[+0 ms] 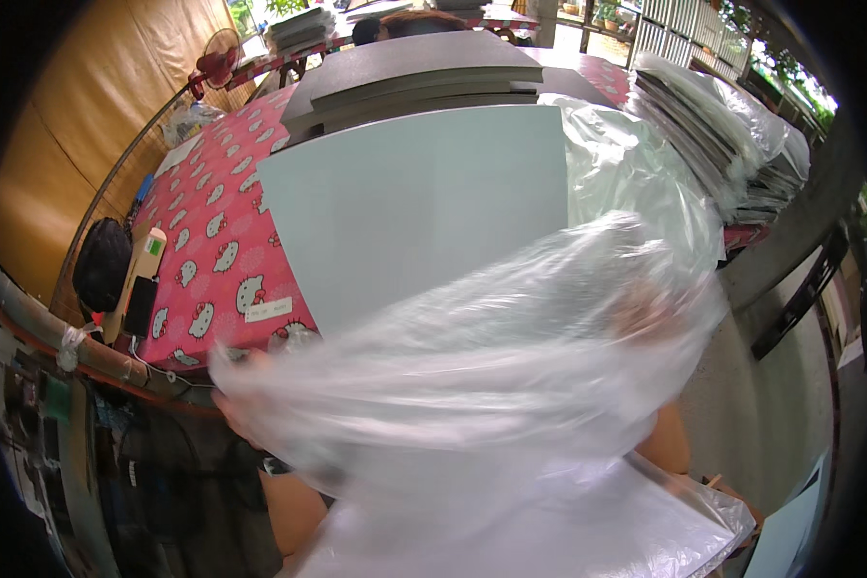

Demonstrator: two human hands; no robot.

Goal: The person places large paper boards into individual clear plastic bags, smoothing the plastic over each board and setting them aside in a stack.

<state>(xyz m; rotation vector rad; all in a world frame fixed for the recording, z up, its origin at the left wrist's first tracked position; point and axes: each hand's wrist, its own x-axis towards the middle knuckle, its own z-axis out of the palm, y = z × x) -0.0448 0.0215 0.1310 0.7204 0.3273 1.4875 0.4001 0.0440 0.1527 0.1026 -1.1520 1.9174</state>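
A clear plastic bag (453,385), blurred by motion, is stretched between my hands above my lap. My left hand (244,400) closes on its left edge. Through the film on the other side shows my right hand (645,310); blur and plastic hide how its fingers lie. Just beyond the bag, a large pale grey-blue sheet (419,202) lies on the table, its near part covered by the bag. Across my lap rests more clear plastic (511,520) in a flat white-looking pile.
Grey boards (424,72) are stacked behind the sheet on the pink patterned tablecloth (226,255). Crumpled plastic (626,164) lies right of the sheet, near a pile of plastic-wrapped sheets (713,144). A black pouch (103,265) and a phone (141,306) sit at the left edge.
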